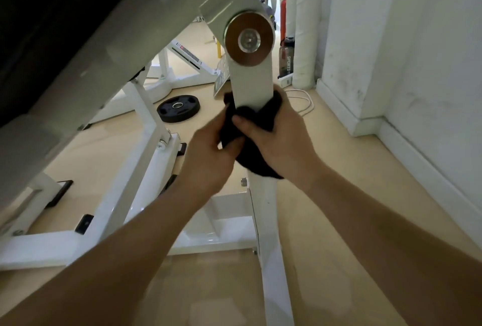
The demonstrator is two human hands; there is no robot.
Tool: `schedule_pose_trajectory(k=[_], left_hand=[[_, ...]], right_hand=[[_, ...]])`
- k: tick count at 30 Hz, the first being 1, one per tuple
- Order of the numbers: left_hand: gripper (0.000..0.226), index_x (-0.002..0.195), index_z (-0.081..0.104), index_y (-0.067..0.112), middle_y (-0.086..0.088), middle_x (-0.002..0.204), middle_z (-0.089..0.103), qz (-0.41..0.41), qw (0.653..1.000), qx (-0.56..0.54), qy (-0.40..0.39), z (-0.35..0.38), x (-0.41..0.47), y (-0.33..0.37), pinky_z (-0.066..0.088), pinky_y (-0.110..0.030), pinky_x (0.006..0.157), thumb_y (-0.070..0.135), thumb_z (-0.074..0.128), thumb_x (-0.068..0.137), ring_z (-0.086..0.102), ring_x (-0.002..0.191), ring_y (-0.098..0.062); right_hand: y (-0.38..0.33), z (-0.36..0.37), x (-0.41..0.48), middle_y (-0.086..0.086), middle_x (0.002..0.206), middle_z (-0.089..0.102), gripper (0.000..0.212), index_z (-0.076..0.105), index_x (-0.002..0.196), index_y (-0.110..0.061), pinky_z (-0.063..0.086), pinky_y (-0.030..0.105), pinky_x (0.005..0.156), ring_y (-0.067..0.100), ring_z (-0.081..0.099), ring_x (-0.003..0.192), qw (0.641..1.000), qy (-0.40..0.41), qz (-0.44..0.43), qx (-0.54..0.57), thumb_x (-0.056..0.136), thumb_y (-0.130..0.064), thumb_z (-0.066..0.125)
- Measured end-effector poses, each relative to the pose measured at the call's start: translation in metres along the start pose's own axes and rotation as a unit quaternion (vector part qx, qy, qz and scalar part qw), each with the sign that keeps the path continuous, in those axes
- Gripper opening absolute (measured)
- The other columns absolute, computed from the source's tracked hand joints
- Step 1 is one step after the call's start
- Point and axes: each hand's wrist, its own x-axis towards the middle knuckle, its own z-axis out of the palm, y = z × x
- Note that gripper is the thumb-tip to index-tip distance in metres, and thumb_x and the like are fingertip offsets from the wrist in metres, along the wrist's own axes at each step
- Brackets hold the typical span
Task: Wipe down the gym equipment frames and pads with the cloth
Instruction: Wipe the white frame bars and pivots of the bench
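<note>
Both hands clamped on black cloth [254, 140], cloth wrapped round white upright post [253, 83] of gym frame. Left hand [208, 158] pinches cloth's near side; right hand [279, 132] grips it against post, thumb in front. Round metal pivot disc [249, 38] above hands. Black weight plate [178, 108] on floor beyond left hand.

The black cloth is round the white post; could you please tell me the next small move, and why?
Probably slide the black cloth down the white post: left hand and right hand grip it round the post below the pivot disc, and bare post runs beneath them.
</note>
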Motion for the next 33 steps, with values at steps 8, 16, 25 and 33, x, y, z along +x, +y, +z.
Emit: schedule_pose_trajectory(k=[8, 16, 25, 33], left_hand=[[0.062, 0.153, 0.018, 0.031, 0.009, 0.117, 0.065, 0.032, 0.994, 0.103, 0.037, 0.016, -0.004, 0.011, 0.040, -0.001, 0.065, 0.016, 0.045, 0.099, 0.061, 0.081, -0.001], [0.047, 0.144, 0.040, 0.026, 0.015, 0.110, 0.062, 0.030, 0.997, 0.047, 0.049, 0.008, -0.001, 0.026, 0.038, 0.001, 0.072, 0.017, 0.046, 0.099, 0.059, 0.097, 0.000], [0.053, 0.149, 0.029, 0.017, 0.010, 0.082, 0.059, 0.050, 0.970, 0.211, 0.112, 0.030, -0.016, 0.015, 0.045, -0.014, 0.057, 0.025, 0.045, 0.099, 0.053, 0.058, -0.003], [0.031, 0.074, 0.049, 0.019, 0.007, 0.069, 0.053, -0.048, 0.933, 0.330, -0.138, 0.014, -0.007, -0.006, 0.026, -0.018, 0.047, 0.044, 0.057, 0.091, 0.045, 0.057, -0.007]], right_hand=[[0.021, 0.024, -0.018, -0.003, 0.129, 0.060, 0.061, 0.033, 0.145, -0.014, 0.050, 0.032, 0.093, 0.011, 0.058, 0.113, 0.993, 0.097, -0.033, 0.057, 0.092, -0.041, 0.045], [-0.010, -0.002, -0.008, -0.009, 0.119, 0.066, 0.046, 0.055, 0.128, -0.024, 0.044, 0.039, 0.103, 0.006, 0.059, 0.113, 0.989, 0.026, 0.065, 0.133, 0.093, -0.050, 0.043], [0.047, 0.028, -0.036, -0.002, 0.116, 0.067, 0.054, 0.049, 0.137, -0.020, 0.052, 0.038, 0.093, 0.010, 0.063, 0.108, 0.986, 0.073, 0.046, 0.140, 0.097, -0.050, 0.030], [0.046, -0.020, -0.038, 0.010, 0.108, 0.068, 0.051, 0.065, 0.106, -0.012, 0.049, 0.037, 0.096, 0.023, 0.065, 0.102, 0.942, -0.125, 0.310, 0.040, 0.095, -0.055, 0.040]])
